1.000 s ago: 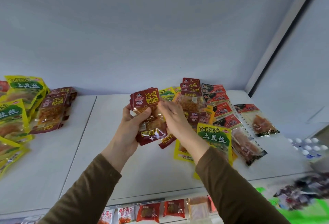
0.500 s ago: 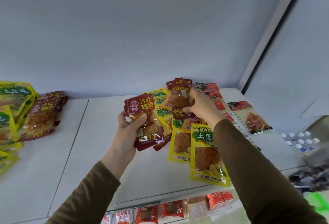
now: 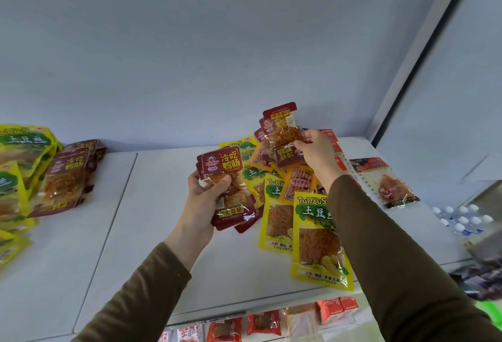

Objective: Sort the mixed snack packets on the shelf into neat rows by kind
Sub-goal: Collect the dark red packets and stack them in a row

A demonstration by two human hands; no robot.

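Lifted now, right hand (image 3: 316, 153) pinches maroon packets (image 3: 282, 135); left hand (image 3: 202, 200) grips 冷吃鸭肠 packets (image 3: 226, 178) beside TuDouSi packs (image 3: 316, 235).

- The dark-red packets (image 3: 226, 186) you held were glossy plastic film, partly clear.
- At four o'clock, the yellow packets (image 3: 317, 235) shone likewise.
- The white shelf (image 3: 135, 233) looked smooth and matt.

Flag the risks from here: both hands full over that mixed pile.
1. The left hand holds a fanned stack of dark red packets; the lower ones stick out and could slip.
2. The right hand pinches lifted dark red packets upside down by one edge, so they may drop back onto the mixed pile.
3. The right sleeve lies across the yellow packets near the shelf edge and could drag one off.
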